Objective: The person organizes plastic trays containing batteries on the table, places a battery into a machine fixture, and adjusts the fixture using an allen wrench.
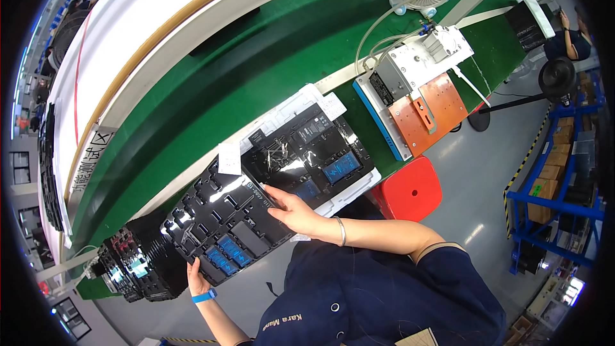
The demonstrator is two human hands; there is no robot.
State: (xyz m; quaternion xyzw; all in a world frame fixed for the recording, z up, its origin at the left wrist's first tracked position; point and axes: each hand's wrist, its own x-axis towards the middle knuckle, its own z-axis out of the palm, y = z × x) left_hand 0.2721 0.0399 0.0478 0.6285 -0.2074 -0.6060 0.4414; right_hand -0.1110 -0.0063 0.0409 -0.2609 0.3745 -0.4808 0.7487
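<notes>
Left hand point(196, 278) and right hand point(296, 214) grip the edges of a black tray point(255, 210) | blue pieces point(235, 251) already seated | other slots point(229, 202) look bare, filling seemingly unfinished

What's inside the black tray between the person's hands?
Inside the black tray, gripped by the left hand and right hand, two blue-marked pieces lie side by side next to a plain dark block. Whatever lies beneath these pieces is covered.

Bright indoors. White glare on black tray point(213, 223), left of centre; reflected streak on floor point(475, 233), lower right. Fisheye bends edges; corners black.
</notes>
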